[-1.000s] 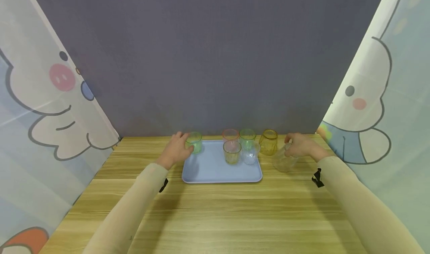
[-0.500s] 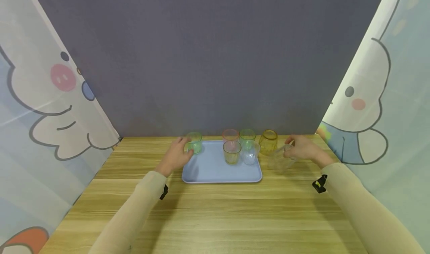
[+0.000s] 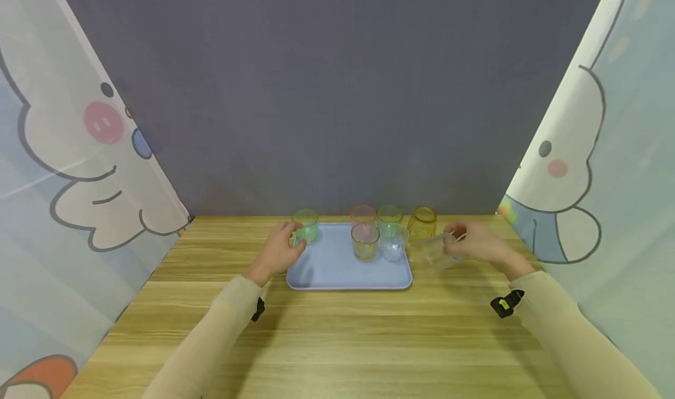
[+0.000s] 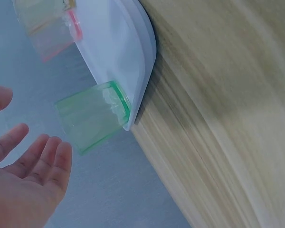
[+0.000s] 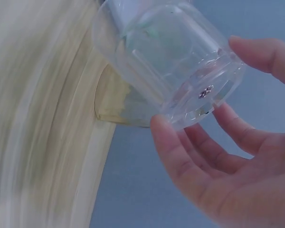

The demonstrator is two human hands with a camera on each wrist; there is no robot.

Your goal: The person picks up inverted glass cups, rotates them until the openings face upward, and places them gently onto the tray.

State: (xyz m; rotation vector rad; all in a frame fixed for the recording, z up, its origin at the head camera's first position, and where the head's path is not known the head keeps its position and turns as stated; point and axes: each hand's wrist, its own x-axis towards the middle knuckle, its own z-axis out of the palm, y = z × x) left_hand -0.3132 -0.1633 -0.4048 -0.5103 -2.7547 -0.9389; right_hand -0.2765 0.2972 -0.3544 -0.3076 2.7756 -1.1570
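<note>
In the head view my right hand [image 3: 474, 244] pinches a clear cup [image 3: 436, 252] by its base end, right of the tray. The right wrist view shows that clear cup [image 5: 180, 57] tilted, thumb and fingers at the edge of its base and its mouth turned away from the palm. My left hand [image 3: 276, 249] hovers at the tray's left side, beside a green cup [image 3: 310, 232] on the back left corner. Seen from the left wrist, the fingers [image 4: 38, 156] are loosely spread, with a gap to the green cup [image 4: 92, 114].
A pale blue tray [image 3: 343, 279] lies on the wooden table [image 3: 337, 340]. Toward its right stand a pink cup [image 3: 362, 214], a second green cup [image 3: 389, 216], a yellowish cup [image 3: 365, 248] and another clear cup [image 3: 392, 249]. An amber cup [image 3: 422, 226] is beside the tray, before the grey back panel [image 3: 332, 106].
The clear cup in my right hand has tipped from nearly mouth-down toward lying sideways, its mouth swinging left and up. My left hand has stayed beside the green cup, shifting only slightly.
</note>
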